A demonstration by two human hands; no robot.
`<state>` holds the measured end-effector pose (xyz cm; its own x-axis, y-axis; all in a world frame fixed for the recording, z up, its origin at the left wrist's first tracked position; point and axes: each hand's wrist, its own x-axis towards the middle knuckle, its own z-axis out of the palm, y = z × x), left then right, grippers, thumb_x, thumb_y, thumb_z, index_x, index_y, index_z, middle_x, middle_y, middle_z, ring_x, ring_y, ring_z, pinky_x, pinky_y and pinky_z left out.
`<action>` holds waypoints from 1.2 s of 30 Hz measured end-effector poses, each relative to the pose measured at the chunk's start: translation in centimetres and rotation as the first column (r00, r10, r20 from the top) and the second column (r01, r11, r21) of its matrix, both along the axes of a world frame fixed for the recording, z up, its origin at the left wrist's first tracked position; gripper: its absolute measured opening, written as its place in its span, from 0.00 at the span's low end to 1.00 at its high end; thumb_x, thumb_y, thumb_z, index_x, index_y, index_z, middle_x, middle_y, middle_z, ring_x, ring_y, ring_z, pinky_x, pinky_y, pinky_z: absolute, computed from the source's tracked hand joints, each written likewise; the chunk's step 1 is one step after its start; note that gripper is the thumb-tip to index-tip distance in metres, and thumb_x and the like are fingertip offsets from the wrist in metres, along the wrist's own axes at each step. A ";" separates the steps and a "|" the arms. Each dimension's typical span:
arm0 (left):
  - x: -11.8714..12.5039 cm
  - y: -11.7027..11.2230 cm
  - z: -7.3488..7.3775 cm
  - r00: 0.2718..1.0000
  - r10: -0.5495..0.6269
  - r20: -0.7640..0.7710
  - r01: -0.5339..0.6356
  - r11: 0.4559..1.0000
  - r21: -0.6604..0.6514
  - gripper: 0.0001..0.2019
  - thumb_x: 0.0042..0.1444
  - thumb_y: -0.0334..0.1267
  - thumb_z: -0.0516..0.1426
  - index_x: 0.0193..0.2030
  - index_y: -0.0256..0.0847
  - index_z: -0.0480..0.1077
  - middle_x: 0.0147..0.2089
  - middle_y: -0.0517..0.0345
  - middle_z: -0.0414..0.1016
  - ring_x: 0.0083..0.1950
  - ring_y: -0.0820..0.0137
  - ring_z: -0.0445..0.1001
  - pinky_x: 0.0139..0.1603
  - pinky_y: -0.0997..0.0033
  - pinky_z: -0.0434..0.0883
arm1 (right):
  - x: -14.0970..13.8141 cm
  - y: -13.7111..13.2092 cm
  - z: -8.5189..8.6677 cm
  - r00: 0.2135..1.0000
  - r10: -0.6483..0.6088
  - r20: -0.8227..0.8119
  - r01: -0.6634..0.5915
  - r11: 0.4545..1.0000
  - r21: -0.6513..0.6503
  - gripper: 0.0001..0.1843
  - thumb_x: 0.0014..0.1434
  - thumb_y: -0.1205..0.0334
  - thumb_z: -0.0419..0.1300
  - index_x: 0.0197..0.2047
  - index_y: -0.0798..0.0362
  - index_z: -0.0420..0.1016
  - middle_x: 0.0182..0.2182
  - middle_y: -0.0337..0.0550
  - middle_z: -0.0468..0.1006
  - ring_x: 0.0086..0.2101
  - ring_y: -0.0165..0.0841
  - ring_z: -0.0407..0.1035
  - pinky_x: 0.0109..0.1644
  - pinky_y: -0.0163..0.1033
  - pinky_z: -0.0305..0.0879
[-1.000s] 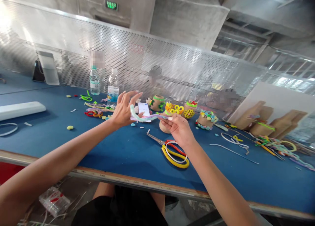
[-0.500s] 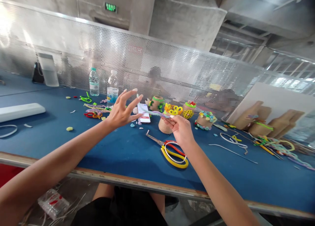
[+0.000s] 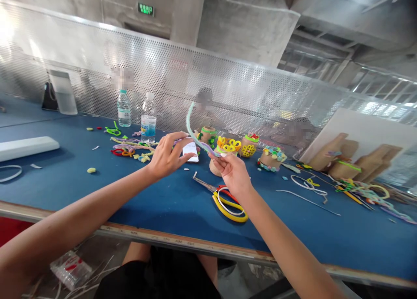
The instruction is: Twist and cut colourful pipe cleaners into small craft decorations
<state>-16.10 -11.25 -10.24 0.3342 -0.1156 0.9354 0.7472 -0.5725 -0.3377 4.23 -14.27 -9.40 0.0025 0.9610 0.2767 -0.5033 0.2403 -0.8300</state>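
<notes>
A fuzzy pipe cleaner (image 3: 193,132), mint green at its free end and lilac lower down, is pinched near its lower end by my right hand (image 3: 235,172). It curves upward to the left. My left hand (image 3: 169,155) is to the left of it, fingers half bent and thumb apart, beside a phone (image 3: 190,153) lying on the table. A bit of lilac shows at the left fingertips; whether they touch it is unclear. Behind my right hand stands a cord-wrapped pot (image 3: 215,166) topped with yellow pipe-cleaner loops (image 3: 230,143).
Scissors (image 3: 224,199) with red and yellow handles lie on the blue table (image 3: 146,208). Decorated pots (image 3: 271,158) stand behind, with two water bottles (image 3: 148,119) at left. Pipe-cleaner pieces (image 3: 125,151) lie left; more strands (image 3: 368,190) and cardboard bottle shapes (image 3: 329,153) are right.
The pipe cleaner's mint end has swung up and now curves above the hands. My left hand has lowered slightly, and its spread fingers have drawn together and bent. My right hand keeps its pinch.
</notes>
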 end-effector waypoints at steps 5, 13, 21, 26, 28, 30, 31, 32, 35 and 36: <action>0.5 0.1 -0.4 0.988 -0.153 0.027 0.155 0.961 -0.227 0.18 0.58 0.39 0.55 0.54 0.37 0.58 0.52 0.42 0.64 0.54 0.60 0.67 0.49 0.59 0.71 | -0.5 -0.6 -0.6 0.973 0.158 0.169 -0.164 0.986 0.020 0.12 0.45 0.61 0.67 0.24 0.52 0.66 0.31 0.41 0.81 0.38 0.37 0.77 0.43 0.38 0.73; 0.3 -0.3 -0.1 0.964 -0.253 -0.079 0.230 0.947 -0.226 0.08 0.61 0.29 0.50 0.47 0.38 0.63 0.44 0.49 0.65 0.45 0.67 0.69 0.45 0.65 0.72 | -0.2 -1.2 -0.5 0.867 0.211 0.452 -0.244 0.970 0.014 0.08 0.50 0.58 0.65 0.30 0.54 0.74 0.32 0.41 0.80 0.31 0.30 0.76 0.39 0.36 0.73; 0.4 0.0 -0.2 0.958 -0.270 -0.101 0.239 0.939 -0.246 0.09 0.63 0.28 0.47 0.45 0.37 0.66 0.41 0.51 0.66 0.44 0.70 0.70 0.43 0.70 0.72 | -0.2 -0.7 -1.2 0.791 0.219 0.572 -0.305 0.951 0.058 0.11 0.53 0.56 0.63 0.39 0.52 0.76 0.30 0.40 0.81 0.26 0.28 0.75 0.35 0.36 0.74; 0.3 0.2 -0.4 0.980 -0.142 -0.137 0.087 0.935 -0.345 0.12 0.65 0.35 0.46 0.47 0.37 0.68 0.40 0.50 0.71 0.41 0.68 0.73 0.40 0.70 0.71 | 0.5 0.1 -1.7 0.690 -0.230 0.687 -0.095 0.911 0.400 0.11 0.56 0.58 0.59 0.42 0.51 0.75 0.33 0.43 0.80 0.32 0.35 0.76 0.42 0.44 0.73; 0.2 0.4 -0.5 0.979 -0.112 -0.172 0.040 0.926 -0.375 0.12 0.65 0.36 0.46 0.47 0.38 0.69 0.41 0.50 0.73 0.42 0.68 0.73 0.41 0.69 0.71 | 0.8 0.3 -1.7 0.633 -0.367 0.681 -0.028 0.869 0.494 0.12 0.57 0.58 0.58 0.43 0.50 0.75 0.35 0.44 0.80 0.35 0.37 0.76 0.43 0.45 0.72; 0.1 0.6 -0.6 0.978 -0.107 -0.181 0.025 0.913 -0.406 0.13 0.65 0.37 0.46 0.45 0.38 0.70 0.40 0.51 0.74 0.41 0.68 0.74 0.41 0.71 0.71 | 0.9 0.3 -1.4 0.670 -0.351 0.654 0.006 0.883 0.469 0.11 0.55 0.58 0.60 0.42 0.50 0.75 0.35 0.44 0.79 0.36 0.37 0.76 0.43 0.45 0.72; 0.2 0.6 -0.7 0.978 -0.122 -0.169 0.039 0.904 -0.427 0.13 0.65 0.38 0.46 0.45 0.38 0.70 0.39 0.52 0.75 0.40 0.69 0.75 0.40 0.72 0.71 | 0.9 0.2 -1.2 0.721 -0.302 0.624 0.012 0.905 0.425 0.12 0.52 0.58 0.62 0.41 0.50 0.75 0.35 0.43 0.79 0.36 0.37 0.75 0.43 0.44 0.72; 0.3 0.6 -0.8 0.979 -0.149 -0.136 0.072 0.890 -0.451 0.13 0.65 0.38 0.46 0.44 0.37 0.70 0.38 0.52 0.76 0.38 0.70 0.75 0.38 0.73 0.71 | 0.8 0.2 -1.0 0.775 -0.246 0.582 0.012 0.927 0.376 0.13 0.50 0.58 0.64 0.40 0.50 0.75 0.34 0.42 0.79 0.35 0.36 0.75 0.43 0.44 0.72; 1.0 0.0 -1.0 0.965 -0.255 0.065 0.247 0.795 -0.554 0.11 0.64 0.37 0.48 0.43 0.37 0.70 0.31 0.58 0.76 0.31 0.74 0.76 0.34 0.77 0.71 | 0.4 0.0 -0.7 0.870 -0.110 0.481 -0.017 0.967 0.253 0.14 0.46 0.58 0.67 0.39 0.48 0.76 0.32 0.38 0.79 0.35 0.34 0.74 0.44 0.43 0.71; 1.3 -0.3 -1.1 0.948 -0.284 0.141 0.311 0.744 -0.592 0.10 0.63 0.36 0.49 0.44 0.37 0.69 0.29 0.60 0.76 0.29 0.74 0.76 0.33 0.78 0.71 | 0.1 0.0 -0.8 0.873 -0.086 0.480 -0.034 0.971 0.235 0.13 0.46 0.58 0.67 0.38 0.47 0.76 0.33 0.38 0.79 0.36 0.34 0.73 0.44 0.42 0.70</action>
